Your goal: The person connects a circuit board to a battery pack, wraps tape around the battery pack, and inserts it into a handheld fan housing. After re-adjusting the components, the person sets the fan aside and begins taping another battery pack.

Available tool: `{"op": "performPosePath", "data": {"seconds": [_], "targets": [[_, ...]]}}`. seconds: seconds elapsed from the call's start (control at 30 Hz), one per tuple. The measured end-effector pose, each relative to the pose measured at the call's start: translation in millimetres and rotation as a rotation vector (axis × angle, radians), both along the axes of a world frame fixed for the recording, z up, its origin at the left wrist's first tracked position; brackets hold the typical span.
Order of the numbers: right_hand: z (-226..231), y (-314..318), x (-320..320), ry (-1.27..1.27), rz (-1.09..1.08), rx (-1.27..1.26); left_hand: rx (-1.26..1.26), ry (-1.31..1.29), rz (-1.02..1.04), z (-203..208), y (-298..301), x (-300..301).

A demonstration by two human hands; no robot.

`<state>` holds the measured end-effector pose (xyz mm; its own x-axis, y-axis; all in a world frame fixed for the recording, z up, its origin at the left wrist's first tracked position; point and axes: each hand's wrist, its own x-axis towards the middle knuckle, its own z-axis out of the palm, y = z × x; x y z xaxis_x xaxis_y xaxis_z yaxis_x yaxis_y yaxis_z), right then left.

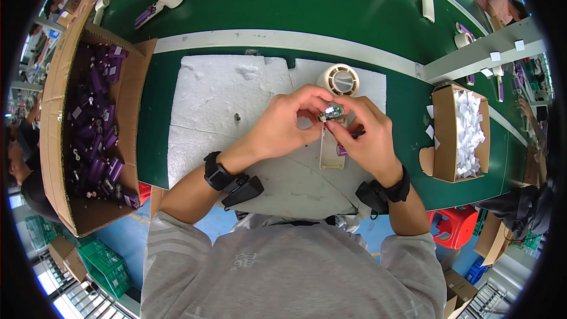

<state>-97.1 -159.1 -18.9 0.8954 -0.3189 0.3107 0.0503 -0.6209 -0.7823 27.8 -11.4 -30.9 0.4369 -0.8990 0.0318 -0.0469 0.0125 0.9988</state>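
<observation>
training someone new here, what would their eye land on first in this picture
Probably the hands, holding a small green board by the white fan at the centre. Then the carton of purple cells at far left, and the smaller box of white slips at right.

No text legible; the shirt mark (245, 260) seems blurred.

Circuit bd (332, 112) looks glossy, plastic fan (342, 80) smooth & matt, foam slab (215, 94) rough, L cardbd box (55, 118) matt.
</observation>
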Motion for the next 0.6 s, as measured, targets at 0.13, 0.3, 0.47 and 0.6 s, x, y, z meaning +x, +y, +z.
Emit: {"op": "performPosePath", "data": {"seconds": [0.13, 0.3, 0.47, 0.6], "targets": [[-3.5, -1.2, 0.1, 0.004, 0.011, 0.010, -0.011, -0.128, 0.051, -4.5, 0.1, -2.6], [-6.8, -1.6, 0.6, 0.000, -0.034, 0.028, -0.018, -0.149, 0.070, -6.7, 1.2, 0.0], [-8.2, -1.2, 0.7, -0.001, -0.054, 0.032, 0.011, -0.065, 0.092, -5.1, 1.7, -2.0], [-9.8, -2.1, 0.5, -0.015, -0.031, 0.002, -0.043, -0.208, 0.139, -9.0, 0.1, -4.7]]}}
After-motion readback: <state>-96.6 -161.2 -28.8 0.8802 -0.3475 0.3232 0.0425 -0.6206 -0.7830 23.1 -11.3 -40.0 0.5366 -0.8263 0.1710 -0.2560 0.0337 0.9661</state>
